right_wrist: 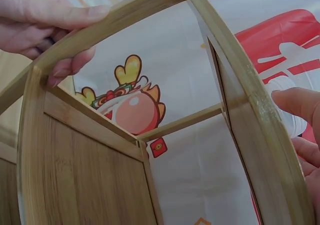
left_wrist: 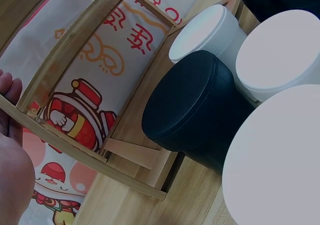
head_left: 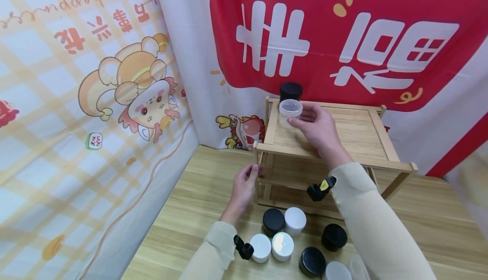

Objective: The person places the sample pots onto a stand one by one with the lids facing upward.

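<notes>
A small wooden shelf rack (head_left: 354, 125) stands by the back wall. My right hand (head_left: 322, 131) holds a clear, see-through jar (head_left: 290, 108) between thumb and fingers, at the left end of the top board. Right behind that jar is a black-lidded jar (head_left: 291, 89). Lower down, my left hand (head_left: 244, 182) grips the rack's left front post. In the right wrist view, the left thumb and fingers (right_wrist: 82, 60) wrap around the wooden bar, while the clear jar (right_wrist: 286, 105) shows partly behind the rack's edge.
On the floor before the rack stand several jars: a black jar (head_left: 273, 221), a white jar (head_left: 295, 220), another white jar (head_left: 261, 248) and a black jar (head_left: 312, 261). A frosted jar (head_left: 337, 271) sits by the right sleeve. Printed curtains (head_left: 183, 38) hang behind and left.
</notes>
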Tool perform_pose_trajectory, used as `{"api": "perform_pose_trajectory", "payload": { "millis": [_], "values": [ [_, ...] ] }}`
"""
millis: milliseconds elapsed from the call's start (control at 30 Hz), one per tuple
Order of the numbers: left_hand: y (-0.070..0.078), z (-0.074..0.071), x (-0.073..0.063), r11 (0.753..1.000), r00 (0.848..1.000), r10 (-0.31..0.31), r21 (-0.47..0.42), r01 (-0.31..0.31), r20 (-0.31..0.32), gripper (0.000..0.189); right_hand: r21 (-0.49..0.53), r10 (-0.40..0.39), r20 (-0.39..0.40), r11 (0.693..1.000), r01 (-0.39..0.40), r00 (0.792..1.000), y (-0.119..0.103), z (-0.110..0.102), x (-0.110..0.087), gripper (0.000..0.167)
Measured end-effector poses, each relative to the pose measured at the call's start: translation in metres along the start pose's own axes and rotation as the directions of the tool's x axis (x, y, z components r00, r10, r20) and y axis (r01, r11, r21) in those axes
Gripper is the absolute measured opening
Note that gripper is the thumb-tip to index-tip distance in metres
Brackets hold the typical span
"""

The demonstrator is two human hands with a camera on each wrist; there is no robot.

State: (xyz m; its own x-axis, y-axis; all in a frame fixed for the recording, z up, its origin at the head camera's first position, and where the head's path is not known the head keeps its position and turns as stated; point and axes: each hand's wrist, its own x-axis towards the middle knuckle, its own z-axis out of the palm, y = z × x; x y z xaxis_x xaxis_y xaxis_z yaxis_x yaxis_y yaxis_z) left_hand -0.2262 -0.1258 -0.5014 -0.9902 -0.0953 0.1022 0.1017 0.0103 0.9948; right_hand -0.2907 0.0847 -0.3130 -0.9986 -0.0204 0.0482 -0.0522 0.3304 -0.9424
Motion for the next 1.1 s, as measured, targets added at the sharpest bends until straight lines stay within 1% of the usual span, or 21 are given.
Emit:
{"api": "perform_pose_trajectory", "payload": {
  "millis": [333,467,767,1100],
  "values": [
    [-0.0017,0.0022,0.0017,1.0,1.0,-0.003,-0.019,0.003,-0.014,0.049,-0.064,-0.005,0.007,0.998,0.005,1.0,0.0006,0.002,0.0005,0.068],
    [-0.0032,0.0027,0.0038,1.0,1.0,-0.002,-0.022,0.001,-0.015,0.05,-0.075,-0.005,0.004,0.997,0.005,1.0,0.0007,0.0022,0.001,0.068],
    [-0.0013,0.0029,0.0021,1.0,1.0,0.002,-0.021,-0.003,-0.021,0.049,-0.095,-0.005,0.014,0.995,0.006,1.0,0.0018,0.003,0.0012,0.068],
    [-0.0002,0.0004,0.001,1.0,1.0,-0.018,0.003,0.018,-0.005,0.053,-0.112,0.002,0.022,0.994,0.001,1.0,0.0016,0.004,0.001,0.067]
  ]
}}
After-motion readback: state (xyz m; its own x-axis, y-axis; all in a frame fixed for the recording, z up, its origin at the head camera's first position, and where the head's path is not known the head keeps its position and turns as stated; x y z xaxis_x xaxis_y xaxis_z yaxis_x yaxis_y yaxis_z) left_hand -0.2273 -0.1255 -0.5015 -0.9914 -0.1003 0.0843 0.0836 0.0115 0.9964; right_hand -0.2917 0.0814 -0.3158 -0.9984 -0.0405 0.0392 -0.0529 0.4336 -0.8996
